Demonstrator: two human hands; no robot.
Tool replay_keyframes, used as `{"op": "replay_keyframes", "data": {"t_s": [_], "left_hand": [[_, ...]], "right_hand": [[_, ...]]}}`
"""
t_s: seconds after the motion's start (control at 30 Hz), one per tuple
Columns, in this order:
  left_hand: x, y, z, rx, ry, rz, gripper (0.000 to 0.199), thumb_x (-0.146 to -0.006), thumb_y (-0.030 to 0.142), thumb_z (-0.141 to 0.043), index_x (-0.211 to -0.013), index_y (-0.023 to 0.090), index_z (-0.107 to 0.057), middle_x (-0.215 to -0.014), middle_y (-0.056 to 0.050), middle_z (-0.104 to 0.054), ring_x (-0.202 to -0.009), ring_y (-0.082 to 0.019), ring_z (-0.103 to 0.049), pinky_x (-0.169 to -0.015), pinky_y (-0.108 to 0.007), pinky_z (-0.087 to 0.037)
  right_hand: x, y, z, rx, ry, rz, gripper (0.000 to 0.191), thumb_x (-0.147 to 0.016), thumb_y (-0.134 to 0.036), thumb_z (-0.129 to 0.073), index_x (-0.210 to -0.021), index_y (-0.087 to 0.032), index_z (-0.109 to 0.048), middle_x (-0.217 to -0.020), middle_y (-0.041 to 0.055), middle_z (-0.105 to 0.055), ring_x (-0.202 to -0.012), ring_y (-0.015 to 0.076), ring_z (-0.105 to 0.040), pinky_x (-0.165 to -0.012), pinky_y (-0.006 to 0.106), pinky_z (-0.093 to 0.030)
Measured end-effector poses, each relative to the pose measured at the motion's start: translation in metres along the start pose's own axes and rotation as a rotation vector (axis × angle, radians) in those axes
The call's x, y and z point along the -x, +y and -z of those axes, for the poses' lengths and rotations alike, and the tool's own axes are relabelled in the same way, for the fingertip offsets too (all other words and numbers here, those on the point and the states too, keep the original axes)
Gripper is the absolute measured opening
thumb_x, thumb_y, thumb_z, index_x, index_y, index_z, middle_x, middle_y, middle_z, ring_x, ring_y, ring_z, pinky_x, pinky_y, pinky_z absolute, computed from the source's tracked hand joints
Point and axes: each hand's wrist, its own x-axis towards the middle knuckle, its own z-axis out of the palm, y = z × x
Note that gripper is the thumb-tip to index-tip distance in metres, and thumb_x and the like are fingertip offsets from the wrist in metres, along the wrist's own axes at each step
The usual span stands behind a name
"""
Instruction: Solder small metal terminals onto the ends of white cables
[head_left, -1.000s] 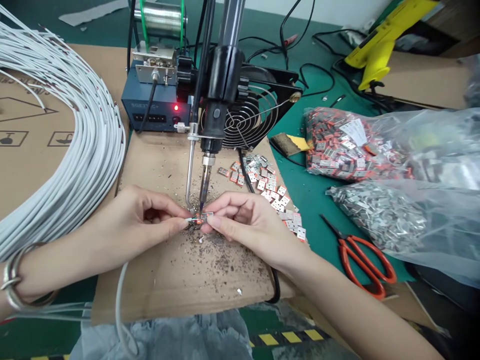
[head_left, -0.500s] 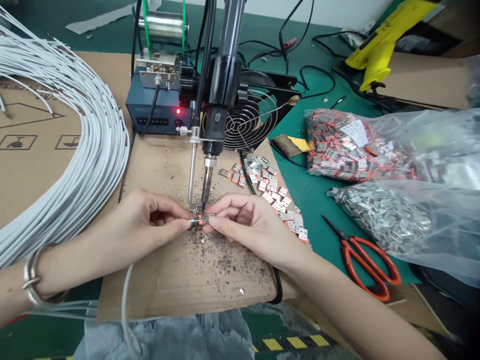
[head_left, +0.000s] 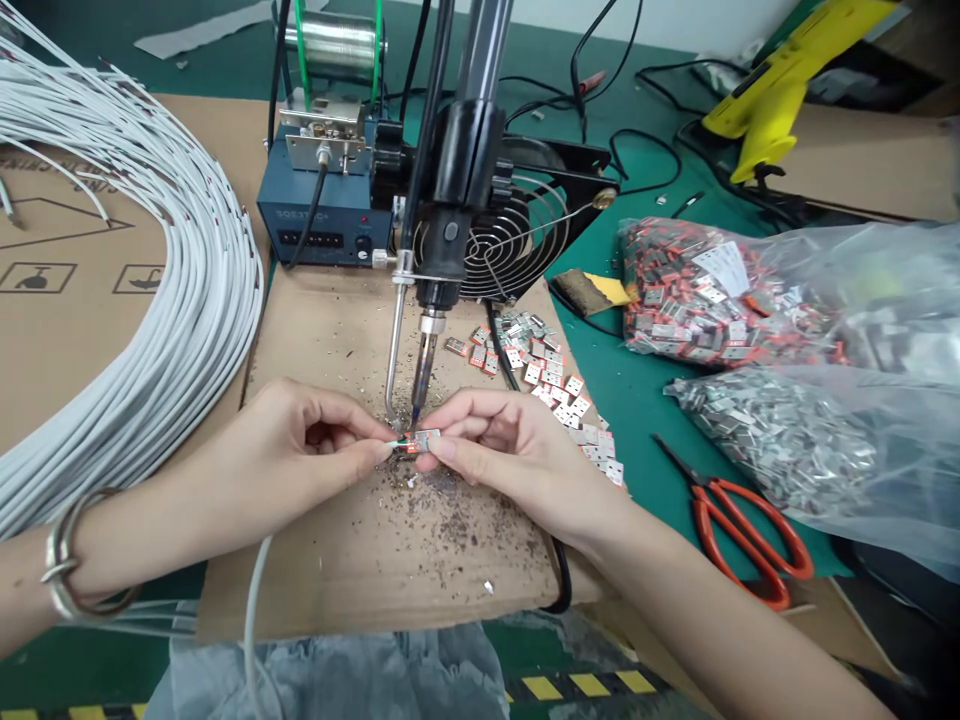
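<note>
Holding connector (head_left: 424, 441), lower centre | right hand (head_left: 517, 450): fingertips clamped on its right end | left hand (head_left: 292, 445): fingertips pinching wires (head_left: 403, 443) at its left

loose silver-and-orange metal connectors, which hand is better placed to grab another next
Probably the right hand: it's closer to the loose silver-and-orange metal connectors, though pinching a similar connector. The left hand, gripping a white cable, is farther away.

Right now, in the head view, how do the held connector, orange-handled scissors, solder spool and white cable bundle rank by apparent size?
Largest to smallest, by overall span:
1. White cable bundle, cropped
2. Orange-handled scissors
3. Solder spool
4. Held connector
</note>
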Motion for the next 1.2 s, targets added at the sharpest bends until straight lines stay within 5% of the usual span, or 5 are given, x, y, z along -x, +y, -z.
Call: {"op": "replay_keyframes", "data": {"t_s": [0.6,1.2], "left_hand": [[-0.0007,-0.0032,0.0011,-0.053,-0.023,-0.023,0.025,-0.080,0.033,-0.054,-0.086,0.017,-0.072,-0.085,-0.006,-0.071,-0.073,-0.018,-0.060,-0.060,-0.027,-0.041],[0.0010,0.0010,-0.0028,-0.036,0.025,-0.037,0.027,-0.079,0.037,-0.055,-0.085,0.018,-0.074,-0.069,-0.003,-0.067,-0.058,-0.013,-0.049,-0.050,-0.023,-0.035]], "right_hand": [[-0.0009,0.0020,-0.0028,0.048,0.049,-0.026,0.027,-0.065,-0.030,-0.079,-0.079,-0.013,-0.063,-0.070,0.0045,-0.070,-0.059,0.0092,-0.059,-0.054,0.019,-0.043],[0.0005,0.0019,0.0016,0.030,0.004,-0.004,0.020,-0.070,-0.027,-0.076,-0.079,-0.014,-0.064,-0.071,0.0045,-0.070,-0.065,0.0113,-0.064,-0.059,0.020,-0.047]]}}
